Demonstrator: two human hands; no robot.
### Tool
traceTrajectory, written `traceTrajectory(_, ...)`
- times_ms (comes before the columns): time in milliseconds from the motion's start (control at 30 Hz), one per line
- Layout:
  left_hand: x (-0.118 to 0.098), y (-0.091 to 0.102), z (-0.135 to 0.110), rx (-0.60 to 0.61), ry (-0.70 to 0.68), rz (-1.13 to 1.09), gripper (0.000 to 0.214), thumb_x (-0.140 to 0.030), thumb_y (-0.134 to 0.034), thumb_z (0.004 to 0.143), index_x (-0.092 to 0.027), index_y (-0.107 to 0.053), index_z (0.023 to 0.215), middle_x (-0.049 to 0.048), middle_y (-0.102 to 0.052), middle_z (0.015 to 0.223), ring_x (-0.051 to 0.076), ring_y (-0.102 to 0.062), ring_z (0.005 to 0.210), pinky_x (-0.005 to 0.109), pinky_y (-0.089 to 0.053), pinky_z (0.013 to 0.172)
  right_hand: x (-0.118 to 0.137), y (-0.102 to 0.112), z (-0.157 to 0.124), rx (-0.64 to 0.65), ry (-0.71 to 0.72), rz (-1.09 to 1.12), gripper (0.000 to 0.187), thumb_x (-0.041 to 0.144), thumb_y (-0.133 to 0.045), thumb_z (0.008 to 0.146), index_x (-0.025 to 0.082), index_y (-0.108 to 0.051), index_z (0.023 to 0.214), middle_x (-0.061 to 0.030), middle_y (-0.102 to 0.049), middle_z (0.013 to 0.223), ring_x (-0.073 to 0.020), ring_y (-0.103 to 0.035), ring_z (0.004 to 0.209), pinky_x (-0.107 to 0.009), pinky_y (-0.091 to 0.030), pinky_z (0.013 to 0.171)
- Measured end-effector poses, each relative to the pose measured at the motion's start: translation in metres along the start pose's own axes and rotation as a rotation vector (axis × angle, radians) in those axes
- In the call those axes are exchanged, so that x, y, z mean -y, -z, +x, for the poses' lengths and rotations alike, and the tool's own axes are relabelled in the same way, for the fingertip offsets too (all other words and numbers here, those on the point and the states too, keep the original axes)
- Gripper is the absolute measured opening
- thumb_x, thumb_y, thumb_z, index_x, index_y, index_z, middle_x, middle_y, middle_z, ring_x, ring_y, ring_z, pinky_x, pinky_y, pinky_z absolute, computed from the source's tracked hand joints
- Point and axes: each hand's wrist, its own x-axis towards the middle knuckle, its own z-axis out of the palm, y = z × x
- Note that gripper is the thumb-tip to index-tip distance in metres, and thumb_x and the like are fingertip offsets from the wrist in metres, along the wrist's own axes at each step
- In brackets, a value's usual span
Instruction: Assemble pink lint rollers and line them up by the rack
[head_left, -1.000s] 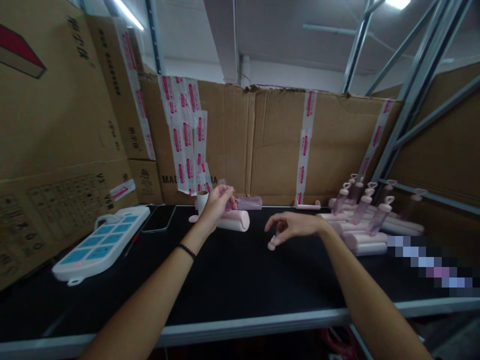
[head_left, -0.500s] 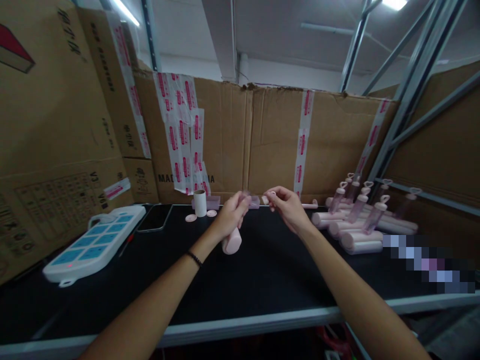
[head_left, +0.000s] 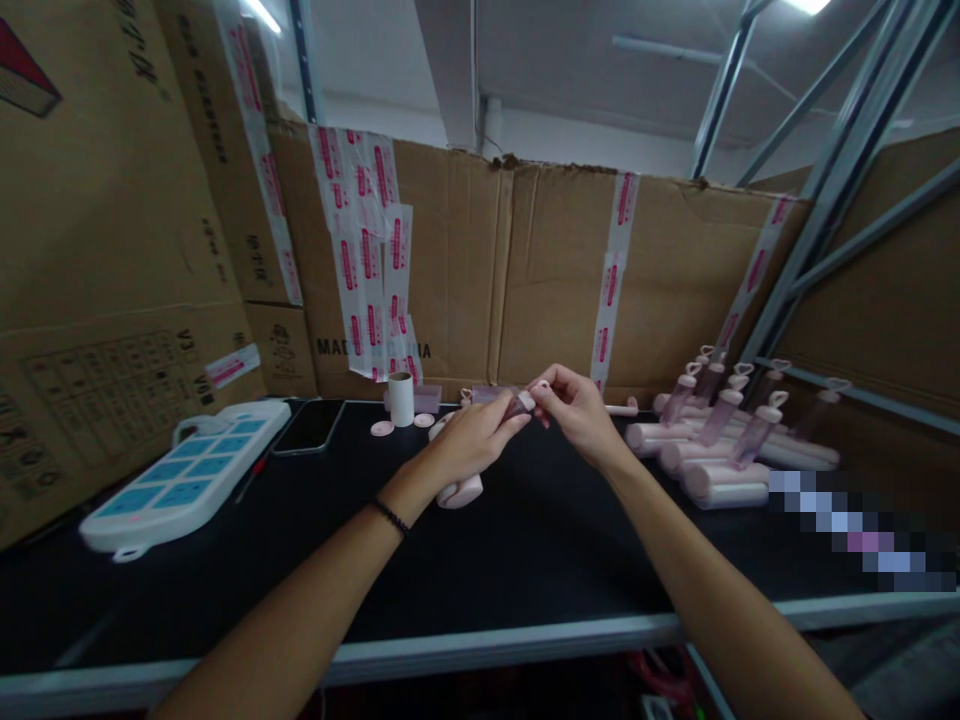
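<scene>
My left hand (head_left: pixel 480 435) is closed around a pink and white item with a rounded body (head_left: pixel 461 492) that sticks out below the palm. Its clear tube (head_left: pixel 517 404) points up and right from between my thumb and fingers. In a pinch at the tube's end, my right hand (head_left: pixel 577 412) holds a small pink cap (head_left: pixel 543 388) with a loop. The cap meets or nearly meets the tube; whether it is seated I cannot tell. Several like items (head_left: pixel 720 475), pink bodies with clear tubes and heart-shaped loops on their caps, lie grouped at the right.
A white power strip (head_left: pixel 187 485), a phone (head_left: pixel 309 428) and a thin red-tipped tool (head_left: pixel 255 470) lie on the left of the black tabletop (head_left: pixel 555 590). Near the cardboard wall (head_left: pixel 442 260) are a white cylinder (head_left: pixel 401 402), pink discs (head_left: pixel 382 429) and a pink stick (head_left: pixel 621 410).
My two hands have come together. The tube in my left hand has moved right and now meets or nearly meets the cap in my right hand. The pink body has turned slightly.
</scene>
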Motion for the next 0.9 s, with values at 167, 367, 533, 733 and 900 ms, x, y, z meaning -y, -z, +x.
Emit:
traceTrajectory(167, 0.002, 0.0, 0.0, -0.017, -0.018, -0.02, 0.032, -0.048, -0.043, 0.101, -0.022, -0.057, 0.112, 0.0131, -0.072, 0.101, 0.033, -0.069, 0.092, 0.037, -0.047, 0.077, 0.004, 0.002, 0.001, 0.036, 0.004, -0.105, 0.038, 0.057, -0.069, 0.087, 0.021, -0.059, 0.082, 0.0008, -0.059, 0.068, -0.0122, -0.053, 0.057, -0.025, -0.043, 0.05)
traceTrajectory(367, 0.012, -0.005, -0.001, -0.008, -0.039, -0.05, 0.03, -0.05, -0.047, 0.099, -0.024, -0.059, 0.11, 0.0112, -0.072, 0.1, 0.031, -0.069, 0.094, 0.035, -0.048, 0.077, -0.001, 0.001, 0.0, 0.043, -0.026, -0.173, 0.042, 0.062, -0.067, 0.085, 0.022, -0.057, 0.082, 0.0002, -0.059, 0.069, -0.0128, -0.052, 0.057, -0.026, -0.041, 0.048)
traceTrajectory(533, 0.011, -0.005, 0.0, -0.042, -0.046, -0.13, 0.028, -0.048, -0.05, 0.098, -0.023, -0.06, 0.107, 0.0097, -0.072, 0.098, 0.029, -0.07, 0.092, 0.034, -0.049, 0.079, -0.005, -0.004, -0.002, -0.004, 0.018, -0.161, 0.04, 0.061, -0.066, 0.087, 0.022, -0.057, 0.084, -0.0005, -0.06, 0.072, -0.0127, -0.051, 0.056, -0.027, -0.04, 0.05)
traceTrajectory(733, 0.006, 0.001, 0.0, -0.056, -0.064, -0.331, 0.024, -0.044, -0.057, 0.095, -0.023, -0.062, 0.107, 0.0087, -0.073, 0.1, 0.029, -0.069, 0.097, 0.034, -0.05, 0.083, -0.005, -0.008, -0.002, -0.004, 0.051, -0.137, 0.035, 0.056, -0.065, 0.09, 0.022, -0.057, 0.084, 0.0005, -0.057, 0.068, -0.0133, -0.051, 0.055, -0.028, -0.039, 0.05)
traceTrajectory(900, 0.009, -0.004, -0.003, -0.076, 0.015, -0.053, 0.029, -0.048, -0.049, 0.098, -0.023, -0.058, 0.11, 0.0116, -0.072, 0.094, 0.032, -0.07, 0.087, 0.037, -0.048, 0.078, -0.011, -0.014, 0.001, -0.09, -0.027, -0.198, 0.036, 0.056, -0.065, 0.089, 0.022, -0.056, 0.082, 0.0014, -0.056, 0.063, -0.0131, -0.05, 0.052, -0.027, -0.039, 0.047)
